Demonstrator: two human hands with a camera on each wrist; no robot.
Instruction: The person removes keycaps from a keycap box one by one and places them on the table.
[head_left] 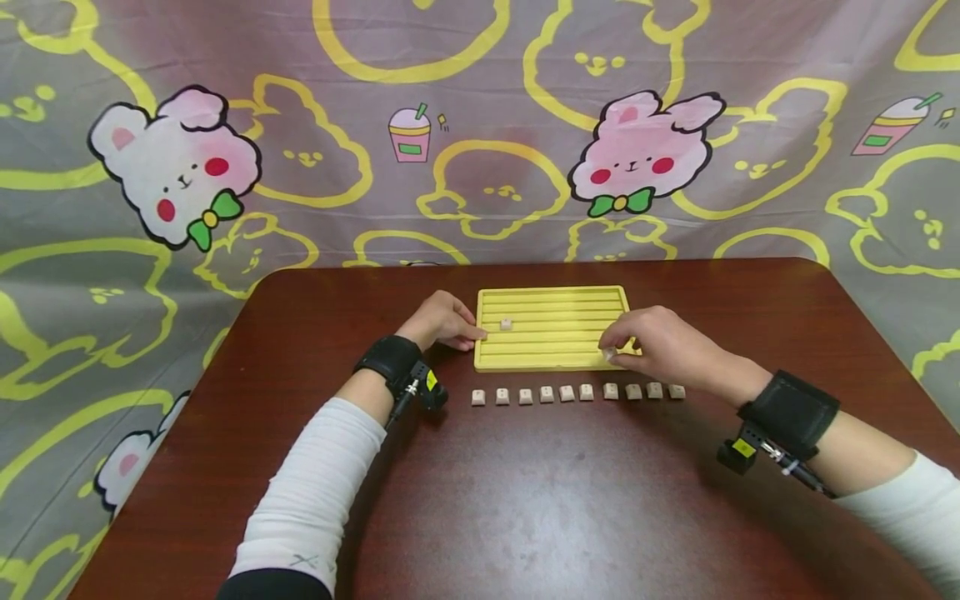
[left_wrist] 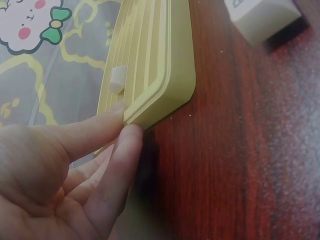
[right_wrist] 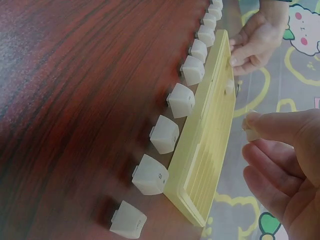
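A yellow ridged tray (head_left: 551, 367) lies toward the far side of the table. My left hand (head_left: 444, 322) pinches its left edge, thumb on the rim and a finger against the outer wall, as the left wrist view shows. One pale keycap (head_left: 506, 324) sits on the ridges near that hand. Over the tray's right end, my right hand (head_left: 660, 343) pinches another keycap (right_wrist: 251, 134) between thumb and index finger. Its other fingers are loosely bent. A row of several keycaps (head_left: 566, 393) stands along the tray's near side.
The brown table (head_left: 570, 500) stretches between me and the row of keycaps. A cartoon-printed cloth (head_left: 480, 192) hangs behind it. Each wrist wears a black strap (head_left: 789, 413) with a small camera.
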